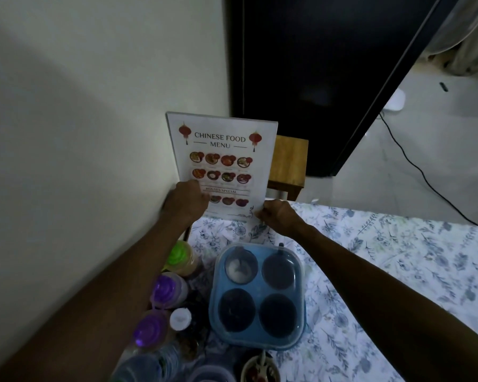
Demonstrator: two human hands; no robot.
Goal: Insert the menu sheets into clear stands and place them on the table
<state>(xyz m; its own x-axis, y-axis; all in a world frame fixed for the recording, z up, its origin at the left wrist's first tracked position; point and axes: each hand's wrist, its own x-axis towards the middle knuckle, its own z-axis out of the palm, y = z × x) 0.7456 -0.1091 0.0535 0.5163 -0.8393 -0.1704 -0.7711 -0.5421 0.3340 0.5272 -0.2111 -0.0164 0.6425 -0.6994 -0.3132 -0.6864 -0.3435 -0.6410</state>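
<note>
A clear stand with a "Chinese Food Menu" sheet point(222, 155) inside it stands upright at the far left corner of the table point(398, 271), close to the white wall. My left hand point(186, 201) grips the stand's lower left edge, over part of the print. My right hand point(278, 216) pinches its lower right corner. The stand's base is hidden behind both hands, so I cannot tell whether it rests on the floral tablecloth.
A blue four-compartment container point(257, 296) with a clear lid sits just behind my hands. Jars with green point(181, 256) and purple lids point(167, 289) line the table's left edge. A wooden stool point(289, 164) and a dark cabinet point(315, 78) stand beyond the table.
</note>
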